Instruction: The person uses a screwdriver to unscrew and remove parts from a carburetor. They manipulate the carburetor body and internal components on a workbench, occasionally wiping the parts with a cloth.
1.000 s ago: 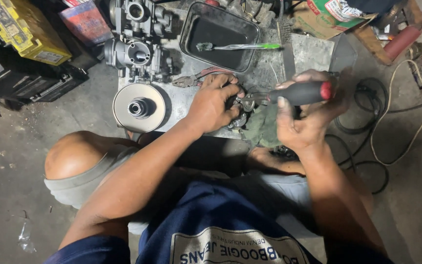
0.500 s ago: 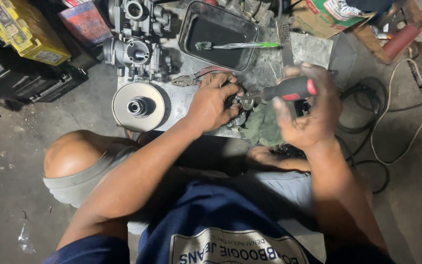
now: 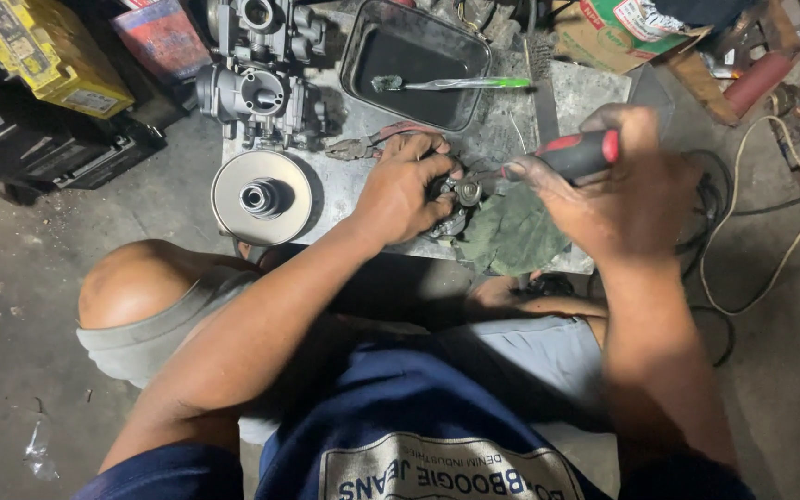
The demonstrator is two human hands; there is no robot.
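1. Head view, now. Left hand (image 3: pixel 405 190) clamps a small metal part (image 3: pixel 460 199) on the grey counter (image 3: pixel 354 185); fingers curled and pressed around it, thumb side toward the body.
2. Right hand (image 3: pixel 636 190) grips a screwdriver with a red-and-black handle (image 3: pixel 578 155); fingers wrapped tight round the handle, index finger stretched along the shaft toward the tip.
3. Change: a second ago the handle lay lower and flatter, near the palm; now it sits higher, and the hand has rolled over the top. I judge the tool has been turned or re-seated, so the work on the fastener goes on.
4. Long axis of the screwdriver: nearly level, handle at right, tip at left, pointing into the metal part. The tip itself is hidden by the fingers.
5. Taking the metal part as landmark: a green rag (image 3: pixel 511 236) lies just right of it and nearer the body; pliers (image 3: pixel 368 143) just beyond the left hand; a round pulley disc (image 3: pixel 263 196) well to the left; a black tray (image 3: pixel 414 65) with a green-handled brush (image 3: pixel 451 83) beyond it.
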